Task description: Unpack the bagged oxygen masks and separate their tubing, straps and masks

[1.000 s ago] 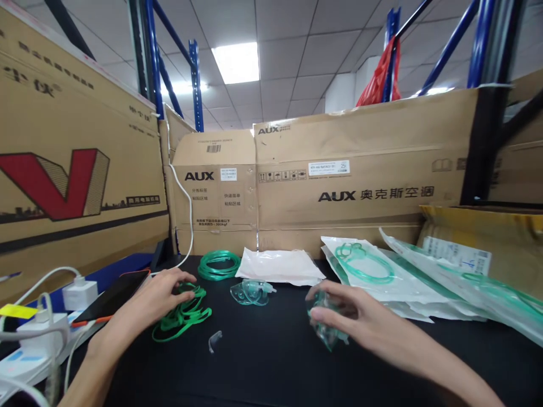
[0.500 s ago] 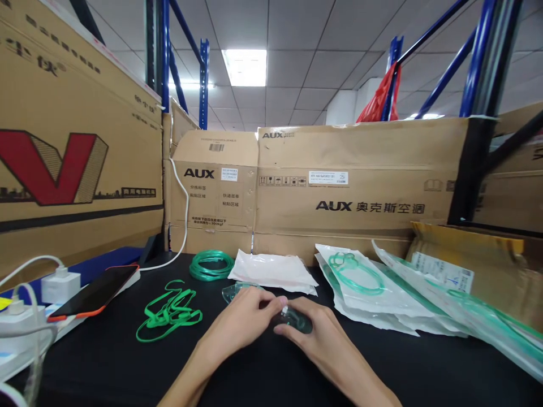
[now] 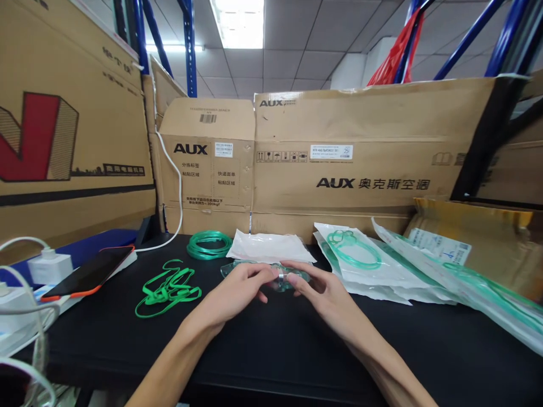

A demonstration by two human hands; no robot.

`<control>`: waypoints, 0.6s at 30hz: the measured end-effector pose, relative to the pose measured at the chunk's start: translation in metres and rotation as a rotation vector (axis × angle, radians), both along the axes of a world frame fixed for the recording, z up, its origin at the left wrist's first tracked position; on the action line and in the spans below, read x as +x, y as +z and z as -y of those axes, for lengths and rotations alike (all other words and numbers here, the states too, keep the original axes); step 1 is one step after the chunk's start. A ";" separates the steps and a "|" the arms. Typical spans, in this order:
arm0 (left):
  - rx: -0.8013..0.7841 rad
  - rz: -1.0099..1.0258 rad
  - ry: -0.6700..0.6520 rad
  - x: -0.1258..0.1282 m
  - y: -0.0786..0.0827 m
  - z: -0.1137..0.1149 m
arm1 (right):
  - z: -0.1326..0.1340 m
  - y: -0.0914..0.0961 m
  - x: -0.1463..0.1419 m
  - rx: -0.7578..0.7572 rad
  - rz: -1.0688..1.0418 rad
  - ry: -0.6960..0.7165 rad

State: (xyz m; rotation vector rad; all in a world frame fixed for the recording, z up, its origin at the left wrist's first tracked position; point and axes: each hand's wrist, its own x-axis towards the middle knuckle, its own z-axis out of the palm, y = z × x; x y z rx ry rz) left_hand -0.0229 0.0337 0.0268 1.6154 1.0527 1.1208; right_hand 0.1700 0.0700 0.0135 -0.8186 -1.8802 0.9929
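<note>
Clear plastic masks (image 3: 229, 270): partly covered by the left hand (image 3: 241, 282) and right hand (image 3: 318, 285); where one mask ends cannot be told.
Left fingertips: grip mostly hidden.
Forearms (image 3: 178, 350): cut off below.
Red-lettered carton (image 3: 106, 130): cut off at left.
Near charger (image 3: 12, 319): cut off at left.
Bagged green tubing (image 3: 492, 288): cut off at right.
Carton label (image 3: 331, 152): smallest print unreadable.
Ceiling light (image 3: 240, 22): cut off above.

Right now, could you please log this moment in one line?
left hand: on clear mask | right hand: on same mask | green strap bundle: on table | green tubing: coiled
</note>
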 end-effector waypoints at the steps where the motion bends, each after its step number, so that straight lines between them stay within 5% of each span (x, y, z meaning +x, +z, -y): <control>1: 0.011 -0.007 -0.004 -0.001 0.000 0.000 | 0.000 0.001 0.000 -0.007 0.001 0.004; 11: 0.118 -0.219 0.023 -0.004 -0.013 -0.004 | 0.000 0.004 0.002 -0.178 -0.111 0.073; 18: 0.171 -0.303 0.097 -0.001 -0.006 0.003 | -0.001 -0.002 -0.005 -0.100 -0.091 0.120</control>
